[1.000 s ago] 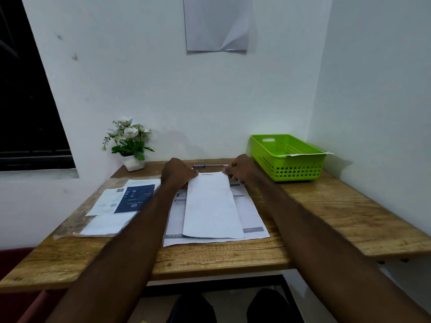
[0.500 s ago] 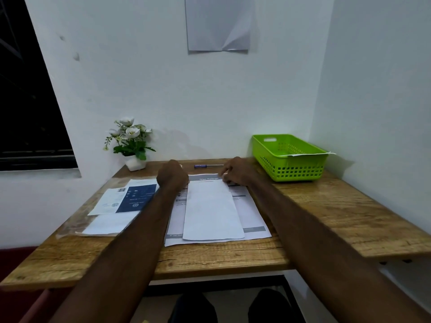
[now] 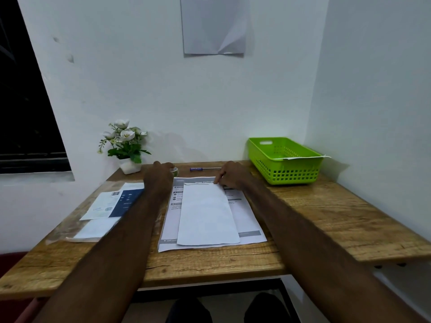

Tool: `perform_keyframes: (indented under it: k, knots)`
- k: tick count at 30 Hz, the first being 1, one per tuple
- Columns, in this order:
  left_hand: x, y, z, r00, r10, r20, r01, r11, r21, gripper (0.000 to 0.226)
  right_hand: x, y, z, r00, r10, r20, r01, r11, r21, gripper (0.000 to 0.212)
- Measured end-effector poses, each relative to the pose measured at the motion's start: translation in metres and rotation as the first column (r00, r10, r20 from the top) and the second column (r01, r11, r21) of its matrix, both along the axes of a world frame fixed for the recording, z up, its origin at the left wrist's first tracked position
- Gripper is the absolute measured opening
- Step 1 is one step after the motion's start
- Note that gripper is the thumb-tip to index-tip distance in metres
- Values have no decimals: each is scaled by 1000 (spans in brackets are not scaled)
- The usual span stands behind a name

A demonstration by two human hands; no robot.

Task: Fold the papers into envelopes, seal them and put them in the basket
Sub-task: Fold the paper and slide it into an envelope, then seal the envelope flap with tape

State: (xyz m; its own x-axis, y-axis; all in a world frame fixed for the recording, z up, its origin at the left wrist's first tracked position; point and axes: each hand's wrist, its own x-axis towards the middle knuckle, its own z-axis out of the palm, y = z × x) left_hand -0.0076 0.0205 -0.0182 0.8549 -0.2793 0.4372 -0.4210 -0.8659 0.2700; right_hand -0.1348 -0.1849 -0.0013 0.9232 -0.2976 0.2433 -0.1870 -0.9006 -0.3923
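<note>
A white folded paper lies lengthwise on a printed sheet at the middle of the wooden table. My right hand rests on the folded paper's far right corner, with its fingertips pinching the edge. My left hand is off the paper, to the left of its far edge, and reaches a small clear round object. Its fingers are hidden behind the back of the hand. The green basket stands at the far right with a white paper lying over its rim.
A blue pen lies beyond the sheets near the wall. A potted white flower stands at the far left corner. Printed leaflets in a clear sleeve lie left of my left arm. Walls close in at the back and right.
My left hand has let go of the folded paper's far edge and moved left and away toward the small round object. The right hand stays on the far right corner.
</note>
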Motion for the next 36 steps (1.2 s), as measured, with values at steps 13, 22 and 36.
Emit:
perform_keyframes:
  k: [13, 22, 36]
  knots:
    - [3, 3, 0, 962, -259, -82, 211, 903, -375, 26, 2, -2, -4, 1000, 15, 16, -14, 998, -62, 32]
    - [-16, -8, 21, 816, -571, -88, 438, 711, -550, 21, 8, 7, 7, 874, -26, 486, -115, 959, 258, 20]
    - [-27, -16, 33, 696, -713, -83, 544, 600, -587, 20, 12, 16, 7, 746, -1, 666, -288, 901, 323, 11]
